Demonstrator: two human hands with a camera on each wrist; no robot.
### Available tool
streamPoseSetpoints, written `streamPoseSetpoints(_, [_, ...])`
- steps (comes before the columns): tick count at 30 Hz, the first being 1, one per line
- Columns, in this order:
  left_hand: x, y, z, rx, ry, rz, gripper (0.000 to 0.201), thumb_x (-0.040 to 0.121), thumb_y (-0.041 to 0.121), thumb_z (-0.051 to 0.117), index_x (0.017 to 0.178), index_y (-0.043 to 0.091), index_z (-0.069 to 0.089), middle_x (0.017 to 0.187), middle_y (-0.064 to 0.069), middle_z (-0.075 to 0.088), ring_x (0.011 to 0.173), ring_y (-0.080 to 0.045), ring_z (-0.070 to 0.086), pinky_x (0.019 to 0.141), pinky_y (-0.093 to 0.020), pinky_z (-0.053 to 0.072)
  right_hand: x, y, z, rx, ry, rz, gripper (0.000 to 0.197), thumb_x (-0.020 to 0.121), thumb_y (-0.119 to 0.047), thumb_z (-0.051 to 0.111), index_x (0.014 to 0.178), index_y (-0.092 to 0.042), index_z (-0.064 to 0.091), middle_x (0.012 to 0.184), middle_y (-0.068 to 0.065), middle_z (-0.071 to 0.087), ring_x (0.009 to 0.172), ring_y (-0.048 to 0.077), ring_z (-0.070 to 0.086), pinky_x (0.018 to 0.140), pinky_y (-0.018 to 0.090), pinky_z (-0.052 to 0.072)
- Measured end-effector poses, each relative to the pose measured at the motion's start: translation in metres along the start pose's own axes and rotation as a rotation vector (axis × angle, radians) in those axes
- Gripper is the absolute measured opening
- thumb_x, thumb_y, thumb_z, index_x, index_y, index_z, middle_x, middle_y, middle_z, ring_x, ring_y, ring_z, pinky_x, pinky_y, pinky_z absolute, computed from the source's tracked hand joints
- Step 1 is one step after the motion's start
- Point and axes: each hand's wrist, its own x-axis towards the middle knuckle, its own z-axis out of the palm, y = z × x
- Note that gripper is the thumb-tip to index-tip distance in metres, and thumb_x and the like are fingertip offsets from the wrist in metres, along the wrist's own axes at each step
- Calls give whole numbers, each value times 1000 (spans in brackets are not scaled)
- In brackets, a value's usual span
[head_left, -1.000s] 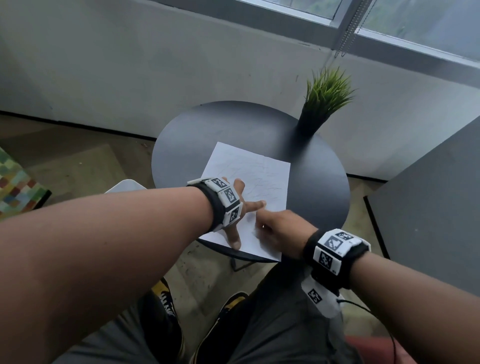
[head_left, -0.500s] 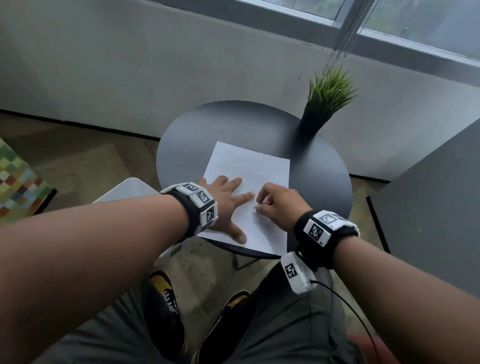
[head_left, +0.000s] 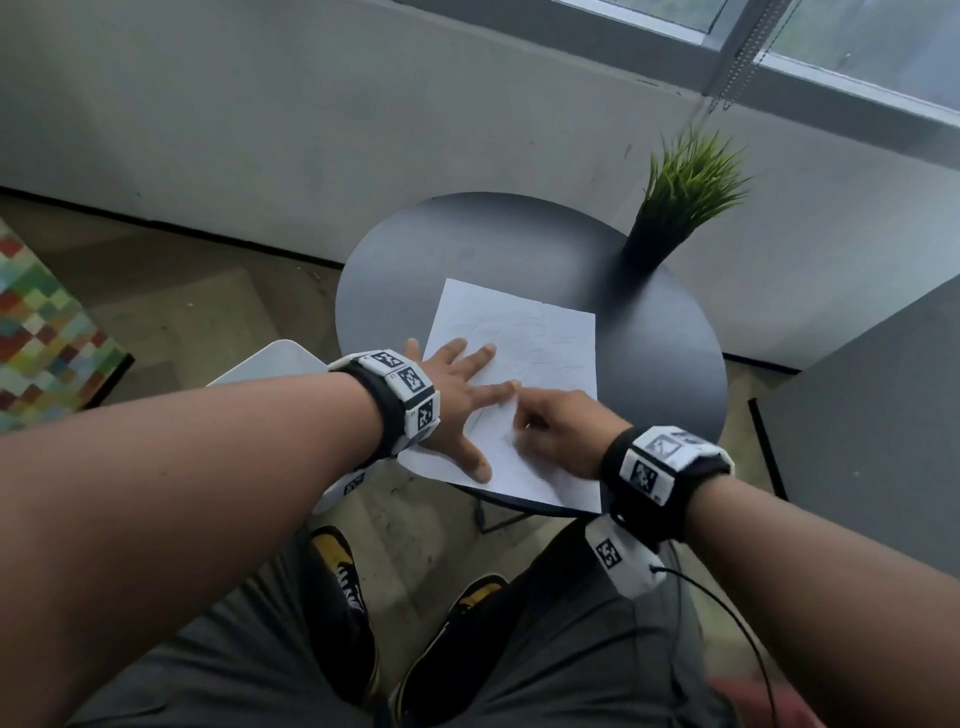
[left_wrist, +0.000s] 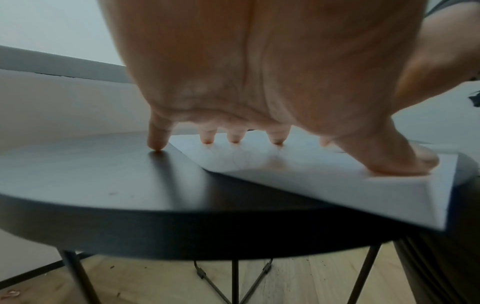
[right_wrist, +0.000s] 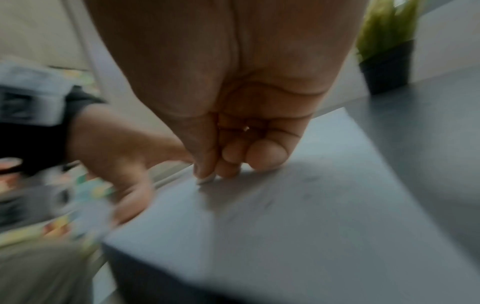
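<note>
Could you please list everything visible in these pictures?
table: one, black, round, centre
paper: one, white, on table, overhanging near edge
plant: one, green, black pot, table's far right
stool: one, white, left of table
cushion: one, multicoloured, far left
item: one, pale, blurred, pinched on paper
shoes: two, black-yellow, on floor
wristbands: two, black-white, on wrists
left hand: pressing paper, fingers spread
right hand: fingers curled, pinching item

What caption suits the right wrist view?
Right hand pinches a small pale stub against the white sheet; left hand presses the sheet onto the dark table.
</note>
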Motion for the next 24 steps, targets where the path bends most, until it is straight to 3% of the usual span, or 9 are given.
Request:
streamPoseSetpoints(3, [2, 1, -1, -3, -15, -7, 125, 60, 95, 59, 152, 56, -15, 166, 3, -29, 154, -32, -20, 115, -76, 1, 10, 17, -10, -9, 169, 197, 8, 89, -28, 57, 90, -20, 53, 90, 3, 63, 84, 25, 57, 69, 30, 44])
streamPoseSetpoints(6, [2, 1, 0, 2, -21, -12, 128, 57, 96, 60, 152, 56, -15, 166, 3, -29, 154, -33, -21, 114, -77, 2, 0, 0, 4, -72, 58, -16, 10, 91, -27, 53, 86, -22, 46, 86, 5, 63, 80, 28, 56, 70, 34, 48])
streamPoseSetpoints(8, [4, 2, 1, 0, -23, -14, 128, 57, 96, 60, 152, 56, -16, 166, 3, -30, 154, -33, -21, 114, -78, 1, -8, -6, 6, -71, -64, -115, 10, 90, -28, 56, 88, -19, 52, 84, 2, 63, 81, 26, 58, 71, 33, 48])
streamPoseSetpoints(12, [5, 6, -2, 3, -24, -20, 131, 54, 98, 58, 151, 55, -19, 165, 3, -31, 154, -34, -21, 113, -78, -1, 8, 14, -9, -17, 150, 191, 10, 89, -28, 56, 94, -19, 54, 91, 4, 63, 86, 27, 58, 69, 29, 42])
streamPoseSetpoints(13, [5, 6, -2, 6, -26, -21, 132, 54, 98, 58, 152, 55, -19, 165, 2, -31, 154, -34, -21, 113, -78, -1, 8, 12, -6, -22, 176, 207, 11, 90, -28, 54, 95, -18, 52, 92, 5, 62, 85, 27, 57, 70, 30, 43])
streamPoseSetpoints(17, [4, 5, -1, 0, -17, -17, 132, 54, 97, 60, 152, 55, -18, 166, 1, -31, 154, -34, -21, 112, -79, 1, -10, -12, 11, -52, -35, -87, 8, 92, -25, 53, 94, -17, 53, 89, 6, 64, 81, 26, 55, 73, 35, 48])
streamPoseSetpoints(19, [4, 6, -1, -5, -16, -22, 132, 54, 97, 60, 151, 55, -18, 166, 3, -31, 154, -33, -21, 112, -79, 2, -3, -5, -1, -43, -38, -18, 8, 90, -24, 56, 94, -18, 56, 91, 4, 64, 85, 25, 58, 73, 31, 47])
streamPoseSetpoints(22, [4, 7, -1, -8, -22, -31, 132, 54, 98, 59, 151, 56, -19, 165, 4, -31, 154, -32, -21, 112, -79, 3, 11, 13, -9, -27, 158, 233, 12, 91, -28, 53, 98, -18, 52, 97, 9, 64, 86, 29, 58, 70, 30, 44])
streamPoseSetpoints(24, [5, 6, 0, -18, -18, -28, 132, 53, 98, 60, 151, 56, -18, 165, 3, -31, 154, -32, -22, 112, -80, 2, 8, -1, 5, -42, 150, 147, 15, 93, -27, 50, 105, -18, 51, 102, 12, 64, 88, 31, 58, 74, 33, 46])
